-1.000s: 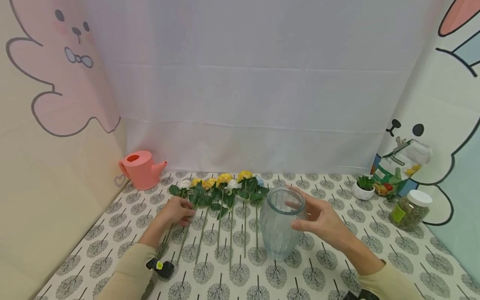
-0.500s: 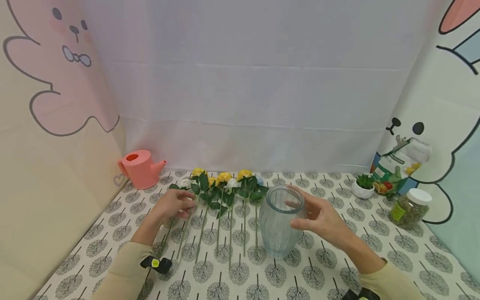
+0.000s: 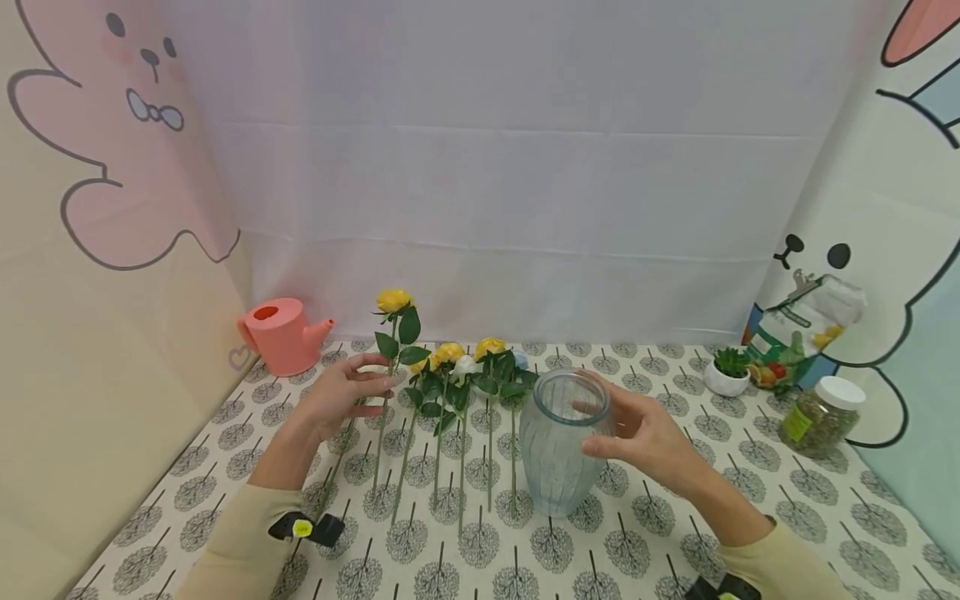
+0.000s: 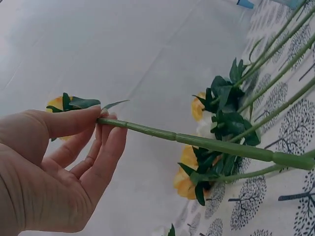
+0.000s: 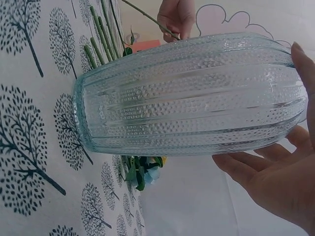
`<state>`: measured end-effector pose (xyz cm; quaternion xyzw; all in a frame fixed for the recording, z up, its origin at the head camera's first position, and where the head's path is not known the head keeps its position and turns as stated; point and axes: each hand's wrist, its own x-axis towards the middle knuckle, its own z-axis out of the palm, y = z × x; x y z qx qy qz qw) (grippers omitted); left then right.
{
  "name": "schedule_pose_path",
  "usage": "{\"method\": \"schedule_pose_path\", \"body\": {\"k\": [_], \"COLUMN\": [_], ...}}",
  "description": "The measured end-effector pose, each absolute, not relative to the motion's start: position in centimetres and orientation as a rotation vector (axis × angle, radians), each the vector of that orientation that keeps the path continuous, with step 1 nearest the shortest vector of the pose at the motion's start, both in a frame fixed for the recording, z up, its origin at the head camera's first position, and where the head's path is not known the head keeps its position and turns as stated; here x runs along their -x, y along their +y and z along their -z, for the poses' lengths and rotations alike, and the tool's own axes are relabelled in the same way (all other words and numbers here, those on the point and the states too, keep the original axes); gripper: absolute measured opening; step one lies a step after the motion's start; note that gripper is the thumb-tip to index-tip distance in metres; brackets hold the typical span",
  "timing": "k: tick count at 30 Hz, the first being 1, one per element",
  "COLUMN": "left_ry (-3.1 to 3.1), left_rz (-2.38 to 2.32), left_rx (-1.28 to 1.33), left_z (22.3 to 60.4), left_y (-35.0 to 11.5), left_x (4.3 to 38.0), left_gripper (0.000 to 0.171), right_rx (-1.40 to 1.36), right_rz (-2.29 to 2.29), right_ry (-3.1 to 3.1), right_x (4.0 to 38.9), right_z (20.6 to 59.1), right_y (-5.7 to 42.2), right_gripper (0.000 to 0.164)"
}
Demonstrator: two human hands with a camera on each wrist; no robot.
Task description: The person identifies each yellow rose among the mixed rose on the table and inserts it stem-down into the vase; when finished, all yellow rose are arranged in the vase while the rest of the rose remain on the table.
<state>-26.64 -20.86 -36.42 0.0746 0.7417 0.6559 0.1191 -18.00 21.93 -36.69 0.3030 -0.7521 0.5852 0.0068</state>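
We see the right hand [image 3: 651, 437] curved round a ribbed glass vase [image 3: 557, 467] on the desk [image 3: 480, 577], probably slippery, fragile, best steadied by its body; beyond, nearer the left edge, the left hand [image 3: 343, 393] pinches a yellow rose [image 3: 394, 302], likely light, by its stem.

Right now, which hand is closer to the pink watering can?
Left. The left hand, pinching a yellow rose, is right of the pink watering can; the right hand is farther right, at the glass vase.

The rose [image 3: 394, 301] is yellow, the vase [image 3: 558, 462] bluish, the tablecloth [image 3: 633, 575] tree-patterned.
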Motion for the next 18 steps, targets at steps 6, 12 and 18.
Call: {"method": "schedule_pose_path", "body": {"k": [6, 12, 18], "left_ry": [2.092, 1.876, 1.686], "left_rz": [-2.050, -2.185, -2.320], "left_rx": [-0.263, -0.433, -0.594], "left_z": [35.0, 33.2, 32.4], "left_y": [-19.8, -18.2, -16.1], "left_x": [25.7, 23.8, 22.3], "left_gripper": [0.043, 0.011, 0.023], "right_rx": [-0.944, -0.932, -0.911], "right_rz": [-1.812, -1.791, -1.776], "right_ry": [-2.353, -2.357, -2.375], "right_x": [18.0, 17.9, 17.9], "right_z": [36.7, 36.6, 36.7], "right_y": [22.0, 22.1, 22.0], "right_gripper": [0.080, 0.080, 0.078]}}
